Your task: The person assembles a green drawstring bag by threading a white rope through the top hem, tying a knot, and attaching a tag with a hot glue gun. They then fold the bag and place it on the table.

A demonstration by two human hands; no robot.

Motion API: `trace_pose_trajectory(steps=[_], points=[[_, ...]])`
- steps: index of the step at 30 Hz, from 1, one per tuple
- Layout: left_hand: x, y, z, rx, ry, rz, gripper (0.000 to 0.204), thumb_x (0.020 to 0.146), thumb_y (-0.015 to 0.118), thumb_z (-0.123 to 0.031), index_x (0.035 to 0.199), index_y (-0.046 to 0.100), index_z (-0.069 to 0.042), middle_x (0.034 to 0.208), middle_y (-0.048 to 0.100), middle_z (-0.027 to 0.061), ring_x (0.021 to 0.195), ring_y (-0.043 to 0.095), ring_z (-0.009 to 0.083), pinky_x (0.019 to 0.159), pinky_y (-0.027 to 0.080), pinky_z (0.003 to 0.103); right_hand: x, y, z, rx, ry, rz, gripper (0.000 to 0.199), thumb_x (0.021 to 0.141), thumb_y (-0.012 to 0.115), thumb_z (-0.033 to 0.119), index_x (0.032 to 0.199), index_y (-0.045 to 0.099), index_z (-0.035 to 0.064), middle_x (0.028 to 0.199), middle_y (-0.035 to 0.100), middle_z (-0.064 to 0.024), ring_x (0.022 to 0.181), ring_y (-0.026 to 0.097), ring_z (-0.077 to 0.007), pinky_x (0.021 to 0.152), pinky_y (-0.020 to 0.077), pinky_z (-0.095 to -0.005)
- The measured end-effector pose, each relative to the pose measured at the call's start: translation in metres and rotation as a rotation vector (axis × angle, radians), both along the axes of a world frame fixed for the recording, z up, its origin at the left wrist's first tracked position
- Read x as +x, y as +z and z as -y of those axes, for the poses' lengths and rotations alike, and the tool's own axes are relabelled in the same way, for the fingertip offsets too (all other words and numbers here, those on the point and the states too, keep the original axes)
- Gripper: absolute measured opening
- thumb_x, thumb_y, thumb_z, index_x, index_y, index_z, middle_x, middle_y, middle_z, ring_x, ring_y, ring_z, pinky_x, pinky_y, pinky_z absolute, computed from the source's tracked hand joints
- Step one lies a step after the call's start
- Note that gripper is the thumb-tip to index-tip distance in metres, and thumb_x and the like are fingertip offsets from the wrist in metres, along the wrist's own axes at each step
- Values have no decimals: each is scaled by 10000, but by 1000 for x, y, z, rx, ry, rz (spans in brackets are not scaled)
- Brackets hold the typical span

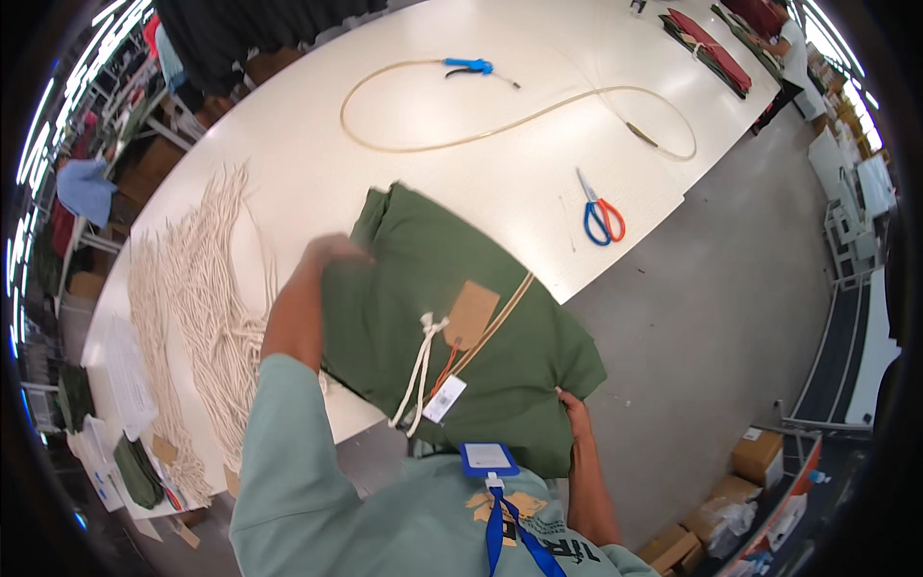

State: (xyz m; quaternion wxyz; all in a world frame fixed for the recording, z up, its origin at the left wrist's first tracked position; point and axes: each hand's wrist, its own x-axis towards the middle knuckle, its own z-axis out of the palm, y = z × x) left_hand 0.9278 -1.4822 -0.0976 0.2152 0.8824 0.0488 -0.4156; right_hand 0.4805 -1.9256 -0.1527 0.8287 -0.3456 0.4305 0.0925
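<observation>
A folded dark green garment (413, 250) lies partly on the white table and reaches over its near edge toward my body. On it are a brown card hang tag (471, 315), a small white label (444, 399), a knotted white cord (423, 361) and a tan string (495, 322). My left hand (336, 250) is at the garment's left edge, its fingers blurred over the cloth. My right hand (575, 415) pinches the near right edge, thumb on top and the other fingers mostly hidden underneath.
Bundles of cream cords (207, 308) cover the table's left side. Scissors (600, 213) with blue and orange handles lie near the right edge. Farther back is a blue air gun (469, 66) on a looped hose (500, 128). Cardboard boxes (757, 455) stand on the floor at lower right.
</observation>
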Motion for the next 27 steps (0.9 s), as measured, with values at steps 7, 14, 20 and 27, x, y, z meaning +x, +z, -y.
trace_pose_trajectory(steps=[7, 14, 20, 27], points=[[-11, 96, 15, -337, 481, -35, 381, 703, 784, -209, 1051, 766, -54, 1010, 748, 142, 842, 719, 303, 828, 594, 458, 53, 33, 52, -113, 168, 87, 584, 884, 737, 154, 1401, 540, -35, 1284, 652, -138, 1102, 652, -266, 960, 532, -380], [12, 298, 132, -512, 583, 274, 450, 741, 801, -209, 1104, 713, 42, 1009, 755, 166, 822, 734, 292, 822, 617, 427, 201, 176, 205, -155, 290, 291, 366, 943, 691, 221, 1171, 687, -66, 1106, 727, -122, 966, 700, -213, 896, 569, -351], [84, 387, 269, -639, 618, 216, 411, 811, 762, -216, 1131, 694, 33, 1036, 754, 154, 846, 733, 279, 849, 612, 421, 265, 296, 347, -347, 163, 567, 332, 1015, 621, 264, 1132, 707, -34, 1071, 736, -109, 906, 710, -234, 810, 595, -387], [166, 368, 559, -818, 197, 395, 428, 825, 652, -178, 1206, 690, 15, 1090, 742, 148, 916, 734, 257, 901, 602, 399, 264, 287, 602, -687, -13, 475, 384, 951, 678, 203, 1235, 668, -55, 1120, 719, -119, 988, 694, -227, 925, 541, -353]])
